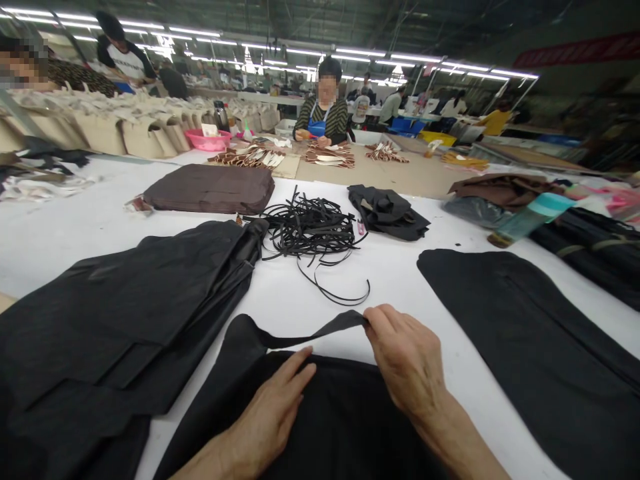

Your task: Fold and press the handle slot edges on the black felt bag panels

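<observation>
Evidently, the left hand (273,408) is lying flat on the black fabric (350,417) at bottom centre, fingers extended and slightly parted, probably to steady it. Right of centre, the right hand (407,352) is pinching a black strip (334,326), seemingly to hold it clear of the fabric's upper edge. Those fingertips are hiding the strip's end; the frame's bottom is cutting off the fabric, and dark-on-dark is obscuring any join.

Overhead tube lights (195,32) glare in rows; roof (460,30) dim. White desk (395,267) bright, shadows soft. Black cloth (350,427) loses detail. Edges stretched, background soft.
</observation>
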